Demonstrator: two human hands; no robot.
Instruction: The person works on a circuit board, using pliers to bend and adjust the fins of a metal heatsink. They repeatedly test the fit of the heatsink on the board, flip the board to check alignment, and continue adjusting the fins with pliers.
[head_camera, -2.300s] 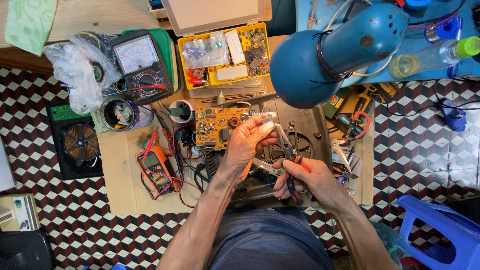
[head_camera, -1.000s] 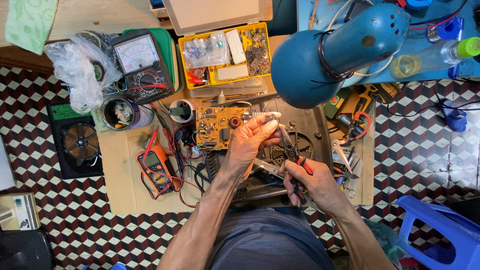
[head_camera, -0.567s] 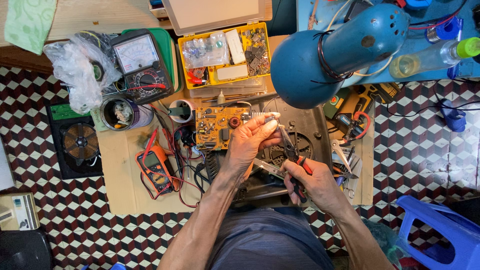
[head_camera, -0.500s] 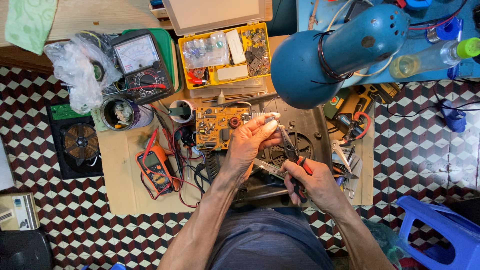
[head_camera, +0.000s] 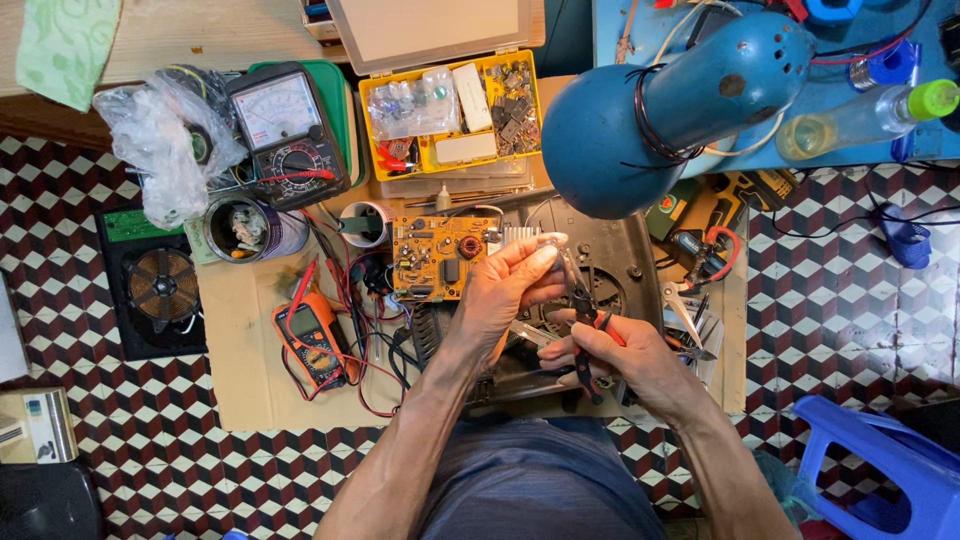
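My left hand (head_camera: 508, 290) is raised over the dark appliance base (head_camera: 640, 250), its fingertips pinching a small pale part (head_camera: 553, 240) beside an orange circuit board (head_camera: 435, 257). My right hand (head_camera: 620, 355) grips black pliers with red handles (head_camera: 583, 305), whose jaws point up at the small part in my left fingers. Both hands are close together at the centre of the view. The part is too small to identify.
An orange multimeter (head_camera: 310, 338) with red leads lies on cardboard at the left. Behind stand an analog meter (head_camera: 285, 130), a tin of bits (head_camera: 245, 225), a yellow parts box (head_camera: 450, 105) and a blue lamp (head_camera: 665, 110). A blue stool (head_camera: 880, 480) sits right.
My right hand with the pliers has shifted slightly up toward the left hand's fingertips. The left hand stays in much the same place.
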